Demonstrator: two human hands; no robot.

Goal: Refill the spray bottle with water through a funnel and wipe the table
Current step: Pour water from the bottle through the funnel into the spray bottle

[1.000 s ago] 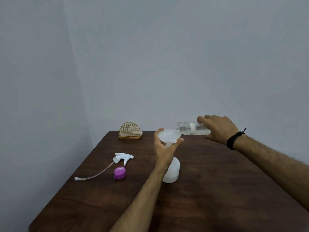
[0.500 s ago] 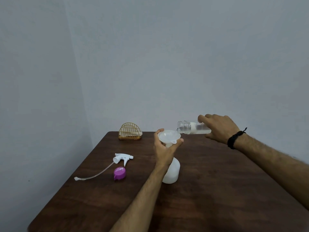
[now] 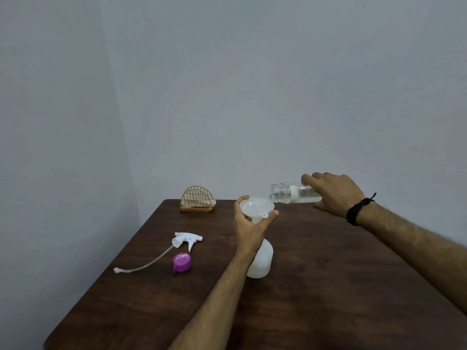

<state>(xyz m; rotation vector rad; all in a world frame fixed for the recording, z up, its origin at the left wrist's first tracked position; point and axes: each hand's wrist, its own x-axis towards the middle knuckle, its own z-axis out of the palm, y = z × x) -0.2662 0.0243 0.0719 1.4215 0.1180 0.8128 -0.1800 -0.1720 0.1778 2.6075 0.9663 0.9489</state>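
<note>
A: What is the left hand (image 3: 249, 227) doing?

B: It is gripping the white funnel (image 3: 256, 207), thumb and fingers curled round the rim and neck, and keeping it seated in the mouth of the white spray bottle (image 3: 261, 261). The bottle is standing upright near the middle of the brown bench (image 3: 328, 286).

A: And the right hand (image 3: 332, 193)?

B: It is wrapping its fingers round a clear water bottle (image 3: 290, 193), which is lying almost level in the air at about three o'clock from the funnel. Its open mouth is sitting just over the funnel's rim, and a thin stream of water is running down into the funnel.

A: Is the spray head on?

B: No. The white trigger sprayer (image 3: 188, 239), with its long tube trailing toward eight o'clock, is lying on the bench at nine o'clock from the spray bottle, well apart from it. A purple cap (image 3: 181, 262) is lying just beside the sprayer, nearer the person.

A: Anything else?

B: A gold wire napkin holder (image 3: 197, 202) is standing at the far edge, at about eleven o'clock, and a black band (image 3: 357, 210) is circling the right wrist.
</note>
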